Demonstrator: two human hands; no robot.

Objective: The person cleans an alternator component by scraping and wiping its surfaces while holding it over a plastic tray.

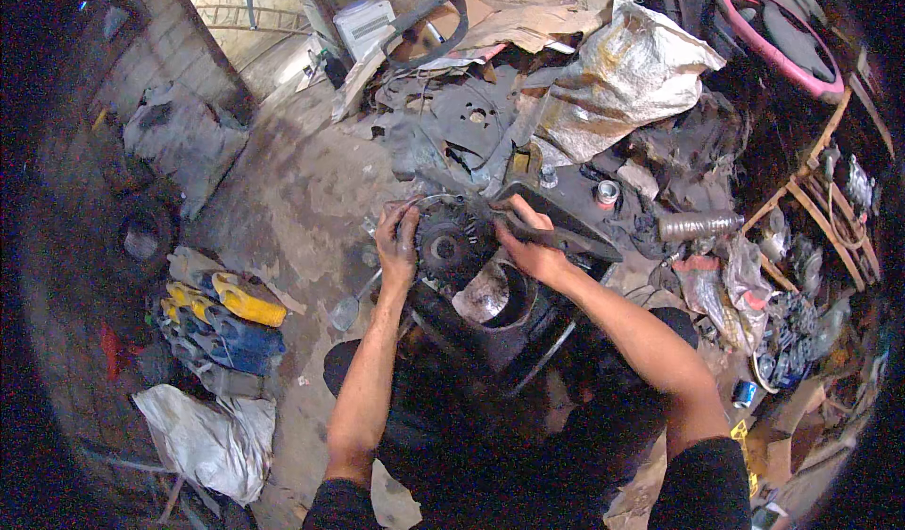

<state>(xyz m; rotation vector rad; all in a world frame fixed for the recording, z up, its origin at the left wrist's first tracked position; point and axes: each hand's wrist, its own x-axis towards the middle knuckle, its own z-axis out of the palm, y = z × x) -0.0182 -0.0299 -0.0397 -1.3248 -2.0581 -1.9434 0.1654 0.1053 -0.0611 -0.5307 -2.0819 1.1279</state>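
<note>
A dark round metal machine part (447, 246) with a hub at its middle stands before me, above a dark frame. My left hand (398, 240) grips its left rim. My right hand (529, 241) is closed around a dark tool (580, 241), whose kind I cannot tell; its near end meets the right side of the round part. Just below lies an open metal cylinder or bowl (498, 295), greasy inside. Behind my right hand is a black tray (558, 208).
Scrap metal plates (470, 130) and a stained white sack (622, 84) lie ahead. At the right are a small open can (606, 192) and a ribbed cylinder (700, 226). Yellow and blue containers (247, 300) and a silvery sack (212, 438) sit at the left.
</note>
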